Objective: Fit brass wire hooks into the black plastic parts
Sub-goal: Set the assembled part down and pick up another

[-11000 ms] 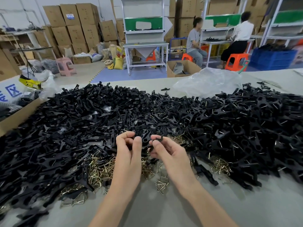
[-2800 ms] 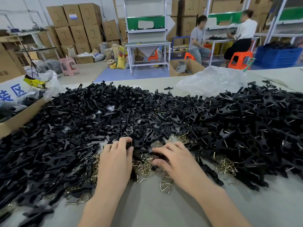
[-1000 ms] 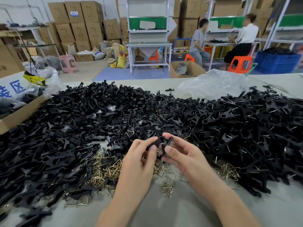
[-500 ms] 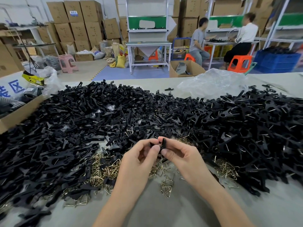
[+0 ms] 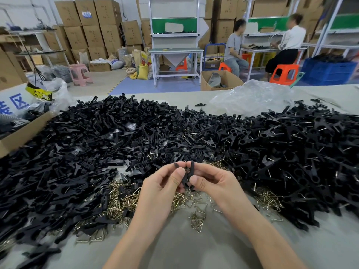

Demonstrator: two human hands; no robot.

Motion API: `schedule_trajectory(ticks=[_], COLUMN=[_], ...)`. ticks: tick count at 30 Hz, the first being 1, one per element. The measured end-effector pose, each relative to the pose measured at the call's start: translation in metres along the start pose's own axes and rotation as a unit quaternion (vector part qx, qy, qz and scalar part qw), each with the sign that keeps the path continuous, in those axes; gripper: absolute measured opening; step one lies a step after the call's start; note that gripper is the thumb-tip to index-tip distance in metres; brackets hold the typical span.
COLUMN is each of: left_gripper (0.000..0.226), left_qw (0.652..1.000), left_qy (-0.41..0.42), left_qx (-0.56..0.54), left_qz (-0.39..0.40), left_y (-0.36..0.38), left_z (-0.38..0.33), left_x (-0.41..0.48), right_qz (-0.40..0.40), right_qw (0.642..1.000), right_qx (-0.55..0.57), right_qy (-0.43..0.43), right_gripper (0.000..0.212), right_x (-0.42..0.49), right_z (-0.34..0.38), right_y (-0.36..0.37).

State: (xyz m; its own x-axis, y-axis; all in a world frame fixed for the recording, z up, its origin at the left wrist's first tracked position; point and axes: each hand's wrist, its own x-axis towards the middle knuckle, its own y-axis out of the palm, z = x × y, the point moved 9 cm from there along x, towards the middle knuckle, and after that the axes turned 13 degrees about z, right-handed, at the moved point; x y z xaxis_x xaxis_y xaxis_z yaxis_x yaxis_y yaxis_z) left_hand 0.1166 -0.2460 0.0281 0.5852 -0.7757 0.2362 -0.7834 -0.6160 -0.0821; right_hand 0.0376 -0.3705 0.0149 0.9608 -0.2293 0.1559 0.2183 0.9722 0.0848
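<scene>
The left hand and the right hand are both pinching one black plastic part by the fingertips. They are holding it upright over the loose brass wire hooks on the bench, probably to steady it for pressing a hook in. I cannot tell if a hook is inside.

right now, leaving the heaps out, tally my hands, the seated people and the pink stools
hands: 2, left hand and right hand, both pinching a black plastic part
seated people: 2
pink stool: 1
total: 5
</scene>
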Motion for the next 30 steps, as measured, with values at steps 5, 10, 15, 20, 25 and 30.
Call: schedule_trajectory(ticks=[5,10,15,20,25,30], left_gripper=[0.026,0.025,0.02,0.027,0.016,0.018], left_qw=[1.0,1.0,1.0,0.998,0.997,0.996], left_qy=[-0.006,-0.01,-0.019,-0.027,-0.034,-0.046], left_qx=[0.004,-0.001,-0.013,-0.043,-0.022,-0.073], left_qz=[0.008,0.006,0.006,-0.036,-0.066,-0.039], left_y=[0.001,0.002,0.005,0.001,-0.003,0.009], left_z=[0.002,0.0,0.001,0.006,0.011,0.015], left_x=[0.001,0.0,-0.001,-0.001,-0.002,-0.004], right_qz=[-0.013,-0.012,-0.009,-0.014,-0.009,-0.017], right_qw=[1.0,0.999,0.999,0.999,0.999,1.0], right_qx=[0.023,0.037,0.041,0.031,0.049,-0.011], right_qy=[-0.002,0.001,0.0,0.009,0.018,0.004], right_gripper=[0.038,0.034,0.038,0.041,0.037,0.017], right_x=[-0.001,-0.001,-0.001,-0.002,0.0,0.0], right_z=[0.001,0.001,0.001,0.001,-0.004,0.0], right_y=[0.0,0.002,0.003,0.002,0.005,0.002])
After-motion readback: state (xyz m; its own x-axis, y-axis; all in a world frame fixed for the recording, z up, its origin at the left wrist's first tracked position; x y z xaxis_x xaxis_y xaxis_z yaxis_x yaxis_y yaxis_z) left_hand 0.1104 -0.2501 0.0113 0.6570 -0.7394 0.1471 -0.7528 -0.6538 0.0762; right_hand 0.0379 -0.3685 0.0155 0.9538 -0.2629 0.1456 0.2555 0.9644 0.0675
